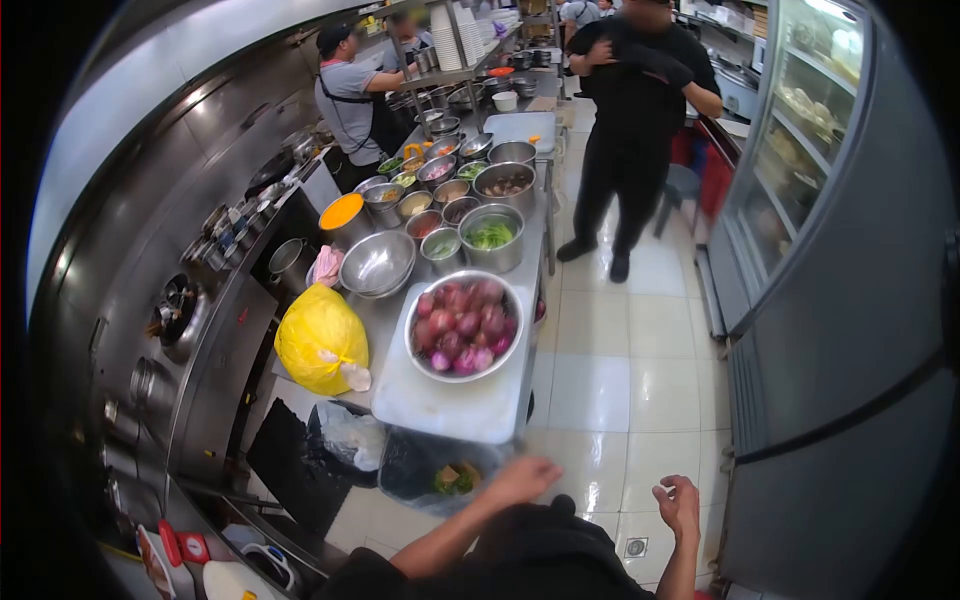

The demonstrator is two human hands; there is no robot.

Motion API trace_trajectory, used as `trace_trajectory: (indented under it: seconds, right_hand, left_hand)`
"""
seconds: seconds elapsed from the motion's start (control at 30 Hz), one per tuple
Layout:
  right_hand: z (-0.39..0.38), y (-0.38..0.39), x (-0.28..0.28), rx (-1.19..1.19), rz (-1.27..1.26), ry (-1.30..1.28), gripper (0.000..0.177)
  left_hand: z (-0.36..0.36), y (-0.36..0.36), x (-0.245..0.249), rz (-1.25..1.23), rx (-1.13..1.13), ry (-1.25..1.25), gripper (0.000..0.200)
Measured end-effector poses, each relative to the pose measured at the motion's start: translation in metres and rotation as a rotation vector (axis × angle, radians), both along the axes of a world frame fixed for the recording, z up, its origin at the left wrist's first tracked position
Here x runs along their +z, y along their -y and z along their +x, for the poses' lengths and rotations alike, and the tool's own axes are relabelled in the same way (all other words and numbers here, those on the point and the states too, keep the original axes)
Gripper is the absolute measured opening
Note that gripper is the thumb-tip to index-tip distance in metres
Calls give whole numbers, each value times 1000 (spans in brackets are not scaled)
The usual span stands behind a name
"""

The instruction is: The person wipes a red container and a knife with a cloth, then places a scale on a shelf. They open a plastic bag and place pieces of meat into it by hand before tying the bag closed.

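My left hand (527, 480), a little blurred, is held out loosely past the near end of the worktable, fingers forward and nothing seen in it. Over the tiled floor to the right hangs my right hand (680, 505), open, with fingers gently curved and the thumb apart. Nearest to my left hand are a white cutting board (450, 405) and, below it, a bin lined with clear plastic (405, 470) with green and brown scraps. On the board sits a metal bowl (412, 345) heaped with red onions (466, 322).
A tied yellow bag (320, 340) and an empty metal bowl (377, 262) are left of the onions. Several food containers line the worktable. A person in black (635, 110) stands in the aisle. Right is a glass-door fridge (800, 150); another person (350, 100) works at far left.
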State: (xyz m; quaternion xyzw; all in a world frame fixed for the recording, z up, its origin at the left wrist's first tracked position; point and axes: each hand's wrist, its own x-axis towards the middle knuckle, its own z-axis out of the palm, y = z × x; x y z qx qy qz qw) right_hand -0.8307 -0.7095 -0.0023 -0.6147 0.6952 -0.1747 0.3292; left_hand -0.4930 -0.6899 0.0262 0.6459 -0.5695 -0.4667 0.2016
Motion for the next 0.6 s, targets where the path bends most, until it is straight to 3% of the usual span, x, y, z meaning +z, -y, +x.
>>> trace_trajectory:
  seconds: [0.1,0.27,0.33,0.47,0.6]
  right_hand:
    - [7,38,-12,144,-52,55,30]
    - [62,126,26,385,-78,146,30]
    - [79,163,38,432,-121,158,29]
    - [81,226,46,412,-118,136,27]
    - [28,254,21,255,-109,34,30]
  left_hand:
    - [-8,13,-5,3,1,-23,44]
    - [-18,49,2,77,61,-134,44]
    - [-20,76,-20,78,87,-188,44]
    - [-28,146,-16,29,120,-217,43]
    - [-28,226,-11,-18,34,-203,42]
